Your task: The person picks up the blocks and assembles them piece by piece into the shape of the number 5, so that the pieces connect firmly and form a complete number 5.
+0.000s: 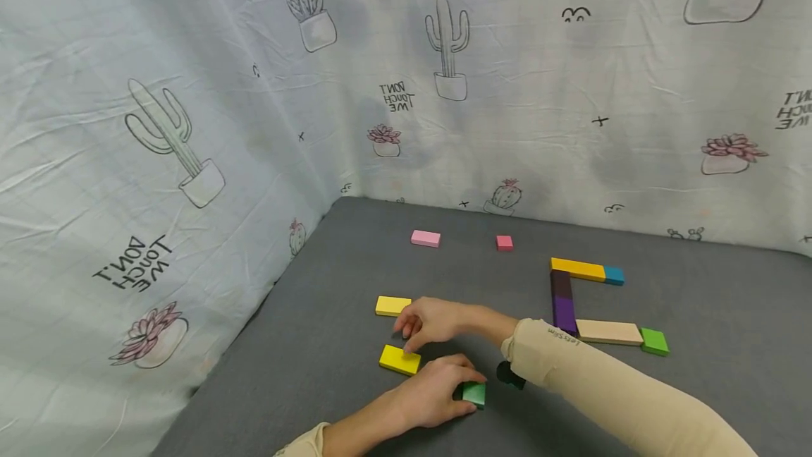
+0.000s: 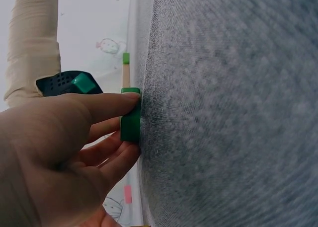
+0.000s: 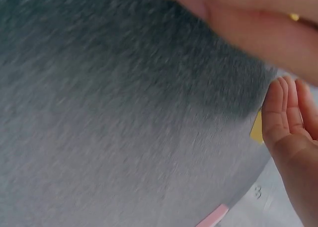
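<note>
A small green block lies on the grey surface near the front, and my left hand pinches it between thumb and fingertips. The left wrist view shows that block edge-on against the cloth. Farther left, my right hand hovers beside two yellow blocks, thumb apart from the bent fingers, holding nothing. Its thumb overlaps the edge of the nearer yellow block; I cannot tell whether they touch. The farther yellow block is partly hidden behind the fingers.
To the right, an orange block, a blue block, a dark brown and a purple block, a beige block and a bright green block form an angular line. Pink and red blocks lie behind. A printed curtain borders the surface.
</note>
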Demonstrator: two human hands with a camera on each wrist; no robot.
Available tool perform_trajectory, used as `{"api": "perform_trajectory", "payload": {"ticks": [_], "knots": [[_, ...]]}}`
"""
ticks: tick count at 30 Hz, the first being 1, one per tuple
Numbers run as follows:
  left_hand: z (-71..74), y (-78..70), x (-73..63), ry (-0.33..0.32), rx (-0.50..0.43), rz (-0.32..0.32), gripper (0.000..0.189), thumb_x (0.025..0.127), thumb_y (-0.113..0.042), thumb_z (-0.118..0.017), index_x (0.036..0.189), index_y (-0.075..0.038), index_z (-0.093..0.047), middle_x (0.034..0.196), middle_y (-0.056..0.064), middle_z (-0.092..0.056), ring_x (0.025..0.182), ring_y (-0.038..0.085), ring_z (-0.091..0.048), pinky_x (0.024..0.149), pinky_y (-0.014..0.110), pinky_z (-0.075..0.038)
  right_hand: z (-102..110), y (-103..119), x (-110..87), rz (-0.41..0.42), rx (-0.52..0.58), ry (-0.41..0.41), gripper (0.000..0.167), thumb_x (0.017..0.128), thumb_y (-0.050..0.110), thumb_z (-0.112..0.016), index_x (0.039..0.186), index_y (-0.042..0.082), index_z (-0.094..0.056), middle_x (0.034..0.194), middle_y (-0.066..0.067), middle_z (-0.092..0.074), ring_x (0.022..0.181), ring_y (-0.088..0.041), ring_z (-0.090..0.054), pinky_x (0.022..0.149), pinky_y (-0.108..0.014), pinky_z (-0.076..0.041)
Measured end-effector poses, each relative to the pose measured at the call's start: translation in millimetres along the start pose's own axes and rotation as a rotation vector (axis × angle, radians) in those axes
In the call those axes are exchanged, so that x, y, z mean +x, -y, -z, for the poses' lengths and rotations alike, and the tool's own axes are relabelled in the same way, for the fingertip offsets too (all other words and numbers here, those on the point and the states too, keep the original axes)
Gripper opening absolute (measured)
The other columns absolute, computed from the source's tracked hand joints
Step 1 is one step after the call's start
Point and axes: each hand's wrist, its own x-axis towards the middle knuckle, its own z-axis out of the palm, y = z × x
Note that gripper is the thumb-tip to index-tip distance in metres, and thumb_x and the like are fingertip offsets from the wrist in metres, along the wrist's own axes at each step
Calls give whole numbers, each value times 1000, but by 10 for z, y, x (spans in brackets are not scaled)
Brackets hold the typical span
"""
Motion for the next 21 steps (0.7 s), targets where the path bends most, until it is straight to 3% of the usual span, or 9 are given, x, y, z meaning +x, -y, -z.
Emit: {"api": "perform_trajectory", "payload": {"ticks": [7,12,21], "knots": [[6,-16,8,19,-5,7,31,84,-18,-75,113,-10,-69,107,-5,-60,96,1,-52,81,12,-41,-114,68,68,-18,-24,43,33,79,3,-77,109,4,-63,91,0,-59,82,-9,-55,77,-19,-46],[-2,-4,10,-1,4,-24,27,83,-16,-75,109,-9,-70,106,-4,-62,98,2,-54,84,12,-40,-160,92,92,-15,-62,75,39,77,0,-78,112,6,-63,94,5,-58,86,-8,-55,80,-18,-45],[-1,-3,4,-37,18,-46,25,83,-17,-75,107,-11,-69,102,-5,-63,93,1,-55,81,10,-39,-260,173,82,-5,-241,11,36,75,0,-79,108,8,-67,89,8,-60,81,-4,-54,77,-18,-46]]}}
